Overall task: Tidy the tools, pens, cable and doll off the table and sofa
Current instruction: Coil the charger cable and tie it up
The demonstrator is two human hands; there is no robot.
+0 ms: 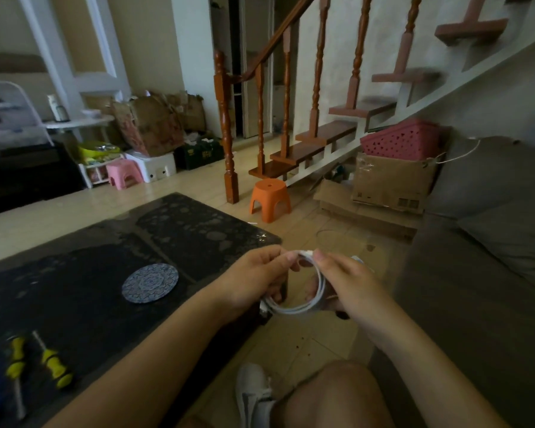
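At the lower left of the frame two yellow-handled screwdrivers point(54, 367) lie on the dark table point(74, 304), not yet tidied, and a round coaster point(150, 282) sits nearer the middle. Just right of centre the left hand point(254, 279) curls round the white cable point(303, 307), which hangs as a small coil between both hands, off the table's edge. The right hand point(346, 282) pinches the coil's top strand. To finish well, the left should probably keep the loops bunched while the right tucks the loose end through, so nothing springs open. The sofa point(476, 273) fills the right side.
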